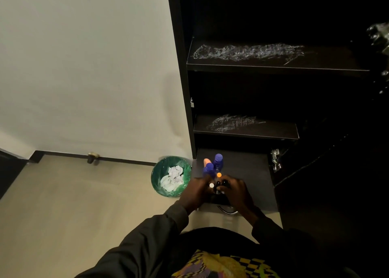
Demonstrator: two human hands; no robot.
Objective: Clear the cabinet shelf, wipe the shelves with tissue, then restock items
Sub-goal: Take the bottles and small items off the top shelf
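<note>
A black open cabinet (pixel 183 88) stands at the right, with two dark shelves bearing whitish smear marks: an upper shelf (pixel 273 64) and a middle shelf (pixel 246 133). On the grey bottom shelf (pixel 248 168) stand two purple-capped bottles (pixel 217 161), a peach-coloured item (pixel 206 162) and an orange-capped one (pixel 219 174). My left hand (pixel 194 190) and my right hand (pixel 236 190) together grip a cluster of small dark bottles (pixel 219 186), one with a white cap (pixel 211 185), at the front of that shelf.
A green bin (pixel 160 172) with crumpled white tissue (pixel 173 177) stands on the beige floor left of the cabinet. A doorstop (pixel 92 156) sits at the black baseboard. Glinting objects (pixel 275 159) hang inside the cabinet's right side.
</note>
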